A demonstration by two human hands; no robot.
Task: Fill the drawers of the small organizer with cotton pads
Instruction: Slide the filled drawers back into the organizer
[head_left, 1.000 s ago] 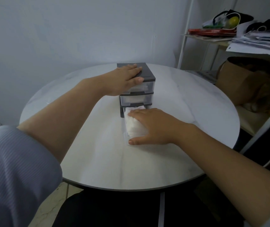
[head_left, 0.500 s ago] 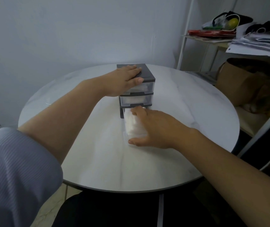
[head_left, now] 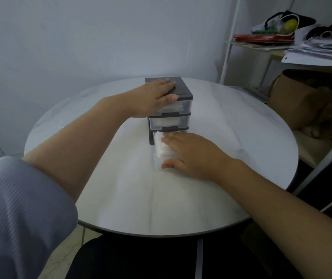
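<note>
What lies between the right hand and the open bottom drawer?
White cotton pads, under the right hand and inside the drawer; the head view shows this.

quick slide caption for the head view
Left hand rests atop the organizer while the right hand lies flat on cotton pads in the open bottom drawer.

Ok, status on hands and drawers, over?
Left hand flat on organizer top. Right hand flat on pads in open bottom drawer. Nothing blocking drawer.
</note>
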